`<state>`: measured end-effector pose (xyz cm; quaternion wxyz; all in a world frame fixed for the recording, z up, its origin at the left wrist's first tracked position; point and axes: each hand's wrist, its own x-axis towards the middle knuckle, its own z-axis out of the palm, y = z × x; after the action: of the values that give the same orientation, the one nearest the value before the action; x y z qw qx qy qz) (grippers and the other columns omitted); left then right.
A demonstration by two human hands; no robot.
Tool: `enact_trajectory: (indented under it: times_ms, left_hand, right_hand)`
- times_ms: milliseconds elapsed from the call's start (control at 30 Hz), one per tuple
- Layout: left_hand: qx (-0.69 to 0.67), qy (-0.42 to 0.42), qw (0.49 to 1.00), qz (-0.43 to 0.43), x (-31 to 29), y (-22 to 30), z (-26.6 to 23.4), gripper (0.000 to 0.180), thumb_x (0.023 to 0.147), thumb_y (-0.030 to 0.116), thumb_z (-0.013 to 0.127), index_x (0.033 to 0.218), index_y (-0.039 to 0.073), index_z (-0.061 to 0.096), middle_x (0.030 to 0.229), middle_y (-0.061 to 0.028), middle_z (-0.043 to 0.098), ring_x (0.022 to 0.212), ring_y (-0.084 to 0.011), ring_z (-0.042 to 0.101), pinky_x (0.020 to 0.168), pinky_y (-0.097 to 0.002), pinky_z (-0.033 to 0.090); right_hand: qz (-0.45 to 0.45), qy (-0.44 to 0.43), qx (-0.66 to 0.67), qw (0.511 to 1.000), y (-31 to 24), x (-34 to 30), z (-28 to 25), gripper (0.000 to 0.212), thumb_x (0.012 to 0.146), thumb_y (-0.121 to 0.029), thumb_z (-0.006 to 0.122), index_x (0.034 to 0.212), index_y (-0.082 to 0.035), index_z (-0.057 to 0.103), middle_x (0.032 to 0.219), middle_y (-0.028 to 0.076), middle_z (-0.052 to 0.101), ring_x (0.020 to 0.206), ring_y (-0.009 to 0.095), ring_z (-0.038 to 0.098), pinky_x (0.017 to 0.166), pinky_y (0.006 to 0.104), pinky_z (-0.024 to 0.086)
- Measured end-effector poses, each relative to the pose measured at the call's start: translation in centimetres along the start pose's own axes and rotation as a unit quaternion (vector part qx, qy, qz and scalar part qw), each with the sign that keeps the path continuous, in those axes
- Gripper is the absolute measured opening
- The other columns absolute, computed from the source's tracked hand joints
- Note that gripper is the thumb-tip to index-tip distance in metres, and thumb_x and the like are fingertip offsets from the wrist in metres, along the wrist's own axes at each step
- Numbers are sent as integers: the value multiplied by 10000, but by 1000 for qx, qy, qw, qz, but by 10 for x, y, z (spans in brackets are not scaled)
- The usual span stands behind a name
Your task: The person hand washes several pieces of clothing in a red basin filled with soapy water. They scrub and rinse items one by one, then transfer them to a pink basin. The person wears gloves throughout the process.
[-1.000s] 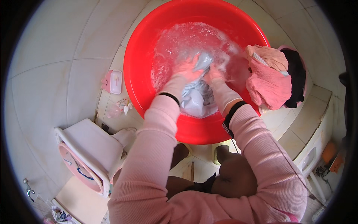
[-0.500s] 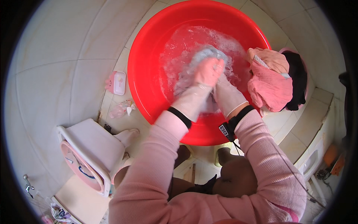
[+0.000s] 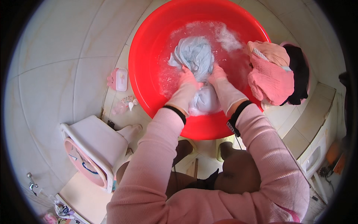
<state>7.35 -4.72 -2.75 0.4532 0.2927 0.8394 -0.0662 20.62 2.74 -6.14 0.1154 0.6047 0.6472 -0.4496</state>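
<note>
A wet, light blue cloth point(image 3: 195, 56) lies bunched up in the soapy water of a large red basin point(image 3: 147, 71). Its near part, pale and puffed up point(image 3: 206, 99), bulges between my forearms. Pink-and-white rubber gloves cover both hands. My left hand point(image 3: 189, 79) is closed on the cloth's left side near its middle. Opposite it, my right hand point(image 3: 217, 74) grips the cloth's right edge, with its fingertips partly hidden by fabric and water. Foam point(image 3: 227, 39) floats beyond the cloth.
Pink clothes point(image 3: 270, 80) hang by the basin's right rim, beside black clothing point(image 3: 298, 74). To the left are a pink-and-white soap box point(image 3: 120, 79) and a clear bottle point(image 3: 120, 107) on the tiles. A white plastic stool point(image 3: 97, 140) lies tipped at near left.
My hands were pressed together over the cloth, blurred by motion. Now they are apart, one on each side, and the cloth is spread farther toward the far side.
</note>
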Motion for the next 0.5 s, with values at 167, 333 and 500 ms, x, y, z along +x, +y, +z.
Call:
enact_trajectory:
  times_ms: [167,333,500]
  left_hand:
    - [-137,74,985,70,13,-28,-64,533,826,121,671,1300,-59,508,1246,-236,586,1184,-325,572,1025,-410,441]
    - [-584,-107,773,226,-76,-24,-125,396,874,24,540,1254,-87,537,1211,-178,628,1134,-250,606,981,-349,470]
    - [-602,-146,698,359,-163,-12,-163,384,862,116,601,1197,-68,564,1141,-142,648,1037,-229,631,918,-347,496]
  right_hand:
    - [80,-179,97,976,-6,-15,-31,625,830,-103,699,1401,-149,449,1225,153,617,1124,305,595,951,410,476]
    - [-156,89,41,983,-46,-44,-56,555,842,-73,653,1365,-124,474,1326,215,536,1255,388,503,1052,414,427]
    - [-522,144,201,816,-94,-63,-77,456,799,10,587,1246,-75,559,1302,158,543,1245,343,500,1057,419,401]
